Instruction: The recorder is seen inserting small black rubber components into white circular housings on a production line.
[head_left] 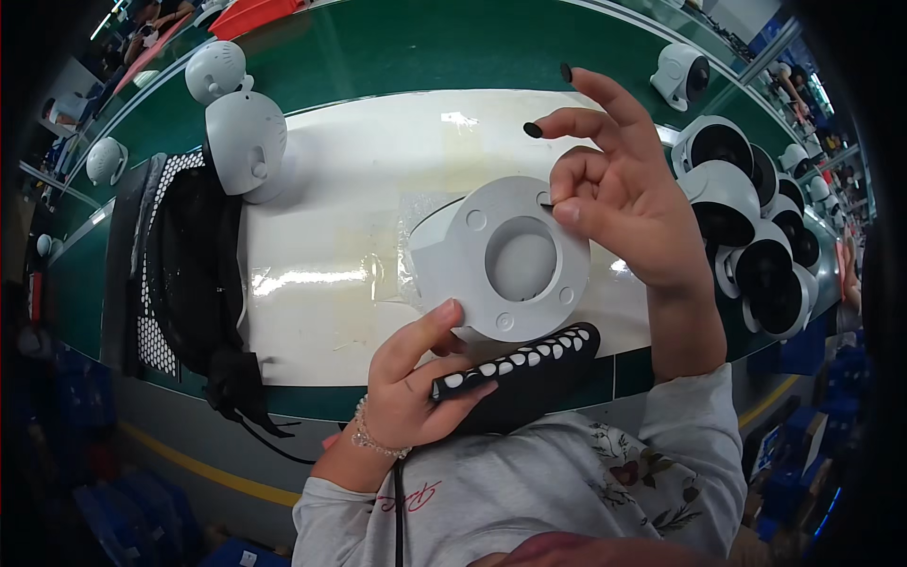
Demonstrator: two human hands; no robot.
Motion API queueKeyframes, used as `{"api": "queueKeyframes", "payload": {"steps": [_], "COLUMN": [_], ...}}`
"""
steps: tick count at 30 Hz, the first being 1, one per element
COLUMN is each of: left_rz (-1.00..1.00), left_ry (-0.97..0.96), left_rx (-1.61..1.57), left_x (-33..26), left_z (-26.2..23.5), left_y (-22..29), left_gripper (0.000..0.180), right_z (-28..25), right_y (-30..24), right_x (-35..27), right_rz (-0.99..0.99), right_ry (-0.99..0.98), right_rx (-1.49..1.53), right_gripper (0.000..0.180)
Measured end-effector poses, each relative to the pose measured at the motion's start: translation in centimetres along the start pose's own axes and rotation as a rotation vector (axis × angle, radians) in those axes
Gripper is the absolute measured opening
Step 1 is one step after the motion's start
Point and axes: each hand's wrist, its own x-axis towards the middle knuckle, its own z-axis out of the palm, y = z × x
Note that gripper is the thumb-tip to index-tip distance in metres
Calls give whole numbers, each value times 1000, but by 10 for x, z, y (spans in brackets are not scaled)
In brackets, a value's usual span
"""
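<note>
The left hand [416, 373] clamps a black perforated strip [520, 364] while steadying the grey round base [515, 260] over the near edge of the white mat [340, 246], the right hand [614, 184] pinches its far-right rim, so this light grip may let it slip.

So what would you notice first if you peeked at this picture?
A round grey plastic part with a big hole, held up in the middle by the left hand and the right hand. On the right, a row of white dome camera shells lines the green bench.
</note>
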Motion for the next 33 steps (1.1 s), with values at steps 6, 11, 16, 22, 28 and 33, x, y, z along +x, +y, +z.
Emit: {"api": "queueKeyframes", "payload": {"steps": [6,11,16,22,28,33], "left_rz": [-7,-14,-6,-25,-60,-71], "left_ry": [-7,8,0,-16,-15,-10], "left_rx": [-1,-1,-3,-24,-9,-4], "left_x": [-1,-4,-3,-4,-6,-4], "left_z": [-1,0,0,0,-1,0], "left_y": [-4,-5,-5,-4,-2,-1], "left_gripper": [35,35,34,33,31,30], "right_z": [-1,-2,0,9,12,25], "right_y": [4,9,9,-4,-5,0], "right_x": [3,1,-2,-12,-10,7], "right_rz": [-52,-158,-256,-543,-510,-419], "right_ry": [11,-17,-15,-54,7,-75], "right_rx": [6,-188,-360,-874,-702,-590], "right_gripper": [76,69,65,62,56,48]}}
